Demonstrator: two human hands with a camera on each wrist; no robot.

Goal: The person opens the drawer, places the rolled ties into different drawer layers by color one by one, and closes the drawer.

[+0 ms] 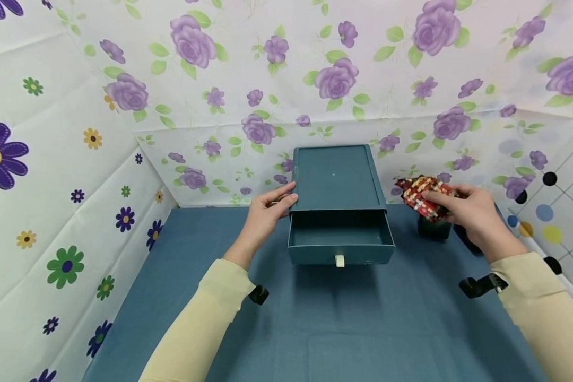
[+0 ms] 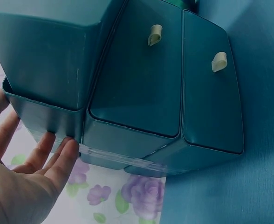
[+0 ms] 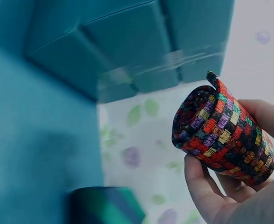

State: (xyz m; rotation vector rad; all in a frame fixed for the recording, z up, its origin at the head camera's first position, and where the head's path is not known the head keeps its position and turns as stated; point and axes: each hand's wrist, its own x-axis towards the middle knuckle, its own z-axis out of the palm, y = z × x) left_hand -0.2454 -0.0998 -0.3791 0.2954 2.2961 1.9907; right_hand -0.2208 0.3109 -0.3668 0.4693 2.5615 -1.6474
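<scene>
Gripping the patterned roll (image 1: 422, 195) round its body, beside the drawer unit (image 1: 336, 178), the right hand (image 1: 475, 211) has something probably light and soft, best held gently there; the left hand (image 1: 263, 216), fingers loosely extended, touches the unit.

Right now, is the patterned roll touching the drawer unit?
Apart. In the head view, the floral backdrop shows between the patterned roll and the drawer unit.

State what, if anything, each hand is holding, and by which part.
Right hand: a rolled patterned cloth, held around its outer side. Left hand: nothing; its fingers touch the side of the drawer unit.
</scene>
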